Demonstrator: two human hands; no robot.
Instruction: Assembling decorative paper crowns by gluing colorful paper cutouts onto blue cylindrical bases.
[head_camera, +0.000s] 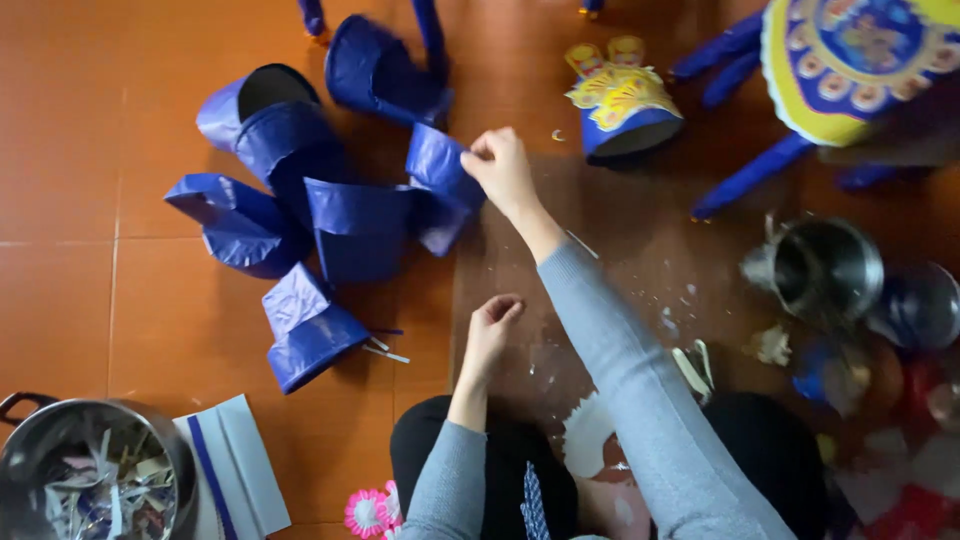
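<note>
One steel pot (60, 440) (bottom left) holds paper scraps (95, 490).

Both arms wear long, snug grey knit sleeves (640, 400) down to the wrists, above black trousers (500, 460); hands bare.

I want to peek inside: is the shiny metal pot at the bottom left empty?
Not empty. The shiny metal pot holds a heap of paper scraps.

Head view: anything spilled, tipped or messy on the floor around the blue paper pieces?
Yes. Several blue paper-covered cups lie tumbled on their sides across the orange tiled floor. White scraps are scattered over the brown mat. The right hand pinches one cup's edge.
</note>
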